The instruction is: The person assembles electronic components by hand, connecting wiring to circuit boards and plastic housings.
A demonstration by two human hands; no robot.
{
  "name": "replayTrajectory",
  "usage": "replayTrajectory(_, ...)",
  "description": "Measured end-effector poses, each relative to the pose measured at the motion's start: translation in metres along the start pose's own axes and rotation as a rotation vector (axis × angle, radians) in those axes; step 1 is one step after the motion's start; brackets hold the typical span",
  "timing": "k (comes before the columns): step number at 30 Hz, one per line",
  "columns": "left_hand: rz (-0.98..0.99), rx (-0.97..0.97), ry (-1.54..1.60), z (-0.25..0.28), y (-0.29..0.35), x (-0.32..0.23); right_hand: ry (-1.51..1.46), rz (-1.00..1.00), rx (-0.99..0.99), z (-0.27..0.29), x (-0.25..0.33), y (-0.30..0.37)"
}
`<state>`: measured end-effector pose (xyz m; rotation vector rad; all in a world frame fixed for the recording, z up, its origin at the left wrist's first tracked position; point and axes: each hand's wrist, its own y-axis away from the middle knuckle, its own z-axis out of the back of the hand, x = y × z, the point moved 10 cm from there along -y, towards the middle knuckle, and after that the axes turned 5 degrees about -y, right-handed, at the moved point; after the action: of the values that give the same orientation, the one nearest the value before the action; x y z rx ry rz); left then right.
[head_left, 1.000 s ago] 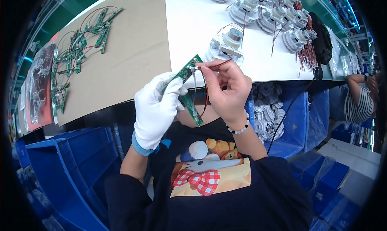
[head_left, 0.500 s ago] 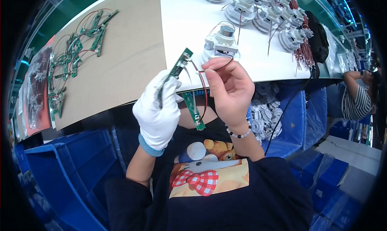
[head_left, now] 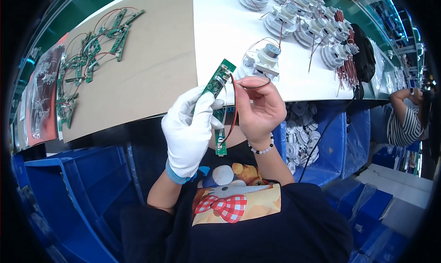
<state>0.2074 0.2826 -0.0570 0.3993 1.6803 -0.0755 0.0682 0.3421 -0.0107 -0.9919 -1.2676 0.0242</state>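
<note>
My left hand (head_left: pixel 187 132), in a white glove, grips a green circuit board (head_left: pixel 222 73) that tilts up to the right. From it hangs a second circuit board (head_left: pixel 221 148), joined by red, black and pale wires. Bare and with a beaded bracelet at the wrist, my right hand (head_left: pixel 262 110) pinches a thin dark red wire (head_left: pixel 258 86) beside the upper board's right edge. That wire loops back toward a white motor unit (head_left: pixel 261 63) with a grey metal top, standing on the table just beyond my fingers. The wire's tip is hidden at my fingertips.
Wired circuit boards (head_left: pixel 92 52) lie on brown board at the left, near a plastic bag of parts (head_left: pixel 43 91). More motor units (head_left: pixel 281 20) and a red wire bundle (head_left: pixel 347 65) are at the far right. Blue bins (head_left: pixel 333 139) sit below, one holding white parts (head_left: pixel 301 137). A person (head_left: pixel 404 120) is farther right.
Both hands have come closer together. The circuit board has moved slightly right, and the pinched wire is now right beside its edge. The hanging board has swung more upright.
</note>
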Motion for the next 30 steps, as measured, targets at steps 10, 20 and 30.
replayTrajectory(10,-0.183,-0.014,-0.151,0.005,0.004,-0.015,0.217,0.065,0.121,-0.01,0.011,-0.01)
replayTrajectory(20,-0.084,0.065,-0.145,0.001,0.003,-0.017,0.187,0.174,0.093,-0.011,0.015,-0.014)
replayTrajectory(30,-0.07,0.114,-0.386,0.002,0.003,-0.037,0.345,0.349,0.305,-0.025,0.035,-0.025)
